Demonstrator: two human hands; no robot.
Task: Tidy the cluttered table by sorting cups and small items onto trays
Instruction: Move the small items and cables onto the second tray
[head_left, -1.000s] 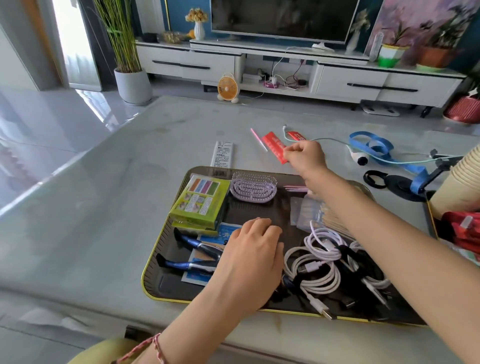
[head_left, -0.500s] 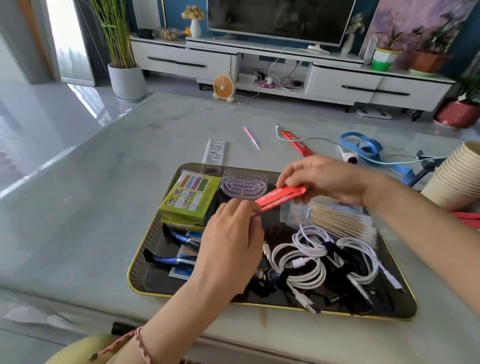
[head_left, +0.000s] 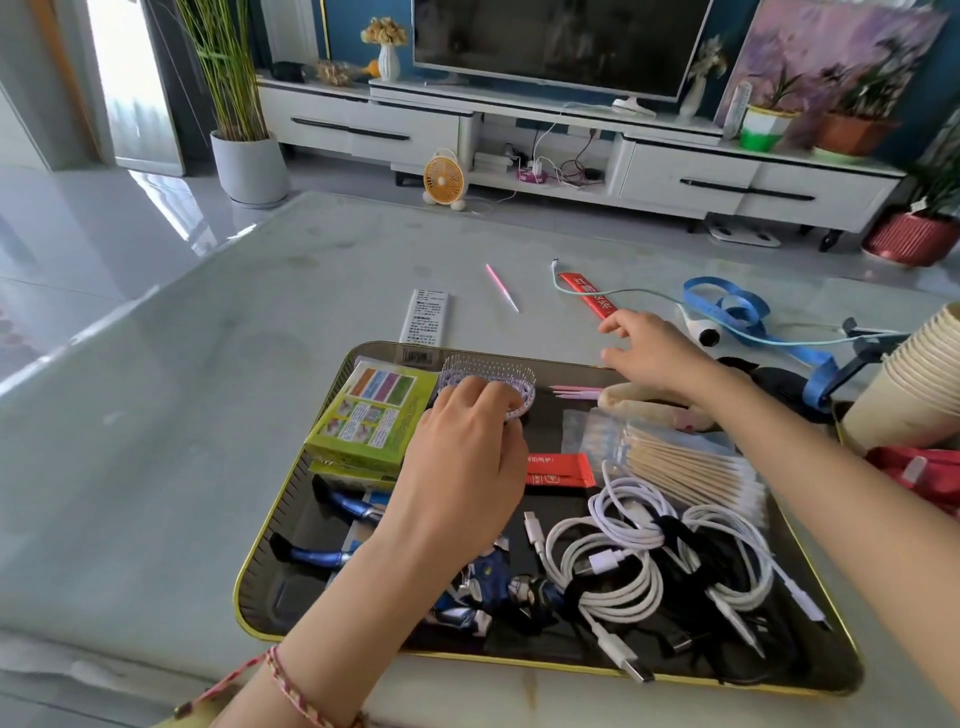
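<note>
You have little here that reads cleanly. On the table, beyond the tray, the red strip carries a line of pale Chinese characters along its length, too blurred to make out. To its left, the white leaflet is covered in rows of fine black print, none of it legible. At the tray's far edge, just nearer than the leaflet, a barcode label shows bars but no digits you can read. The green box on the tray's left side bears coloured panels and tiny captions, all unreadable. The red packet mid-tray has a few white characters and what may be a small square logo.
</note>
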